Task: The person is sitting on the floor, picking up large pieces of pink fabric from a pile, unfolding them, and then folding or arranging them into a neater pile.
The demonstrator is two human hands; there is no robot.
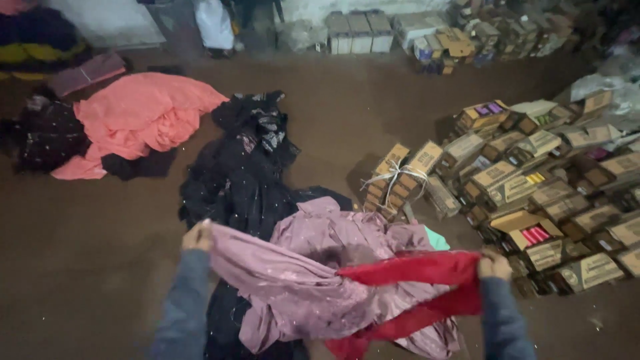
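Observation:
My left hand (198, 236) grips one end of a mauve, speckled garment (287, 273) and lifts it off the floor. My right hand (494, 266) holds the other end, where a red cloth (413, 270) is stretched along with it. The fabric hangs spread between both hands, over a crumpled mauve heap (340, 230) below. Grey-blue sleeves cover both of my forearms.
A long black garment (240, 173) lies on the brown floor beyond the heap. A salmon-pink cloth (140, 113) and a dark bundle (43, 133) lie at the far left. Several cardboard boxes (533, 187), one bundle tied with string (400, 177), are piled at right. More boxes (360, 30) line the far wall.

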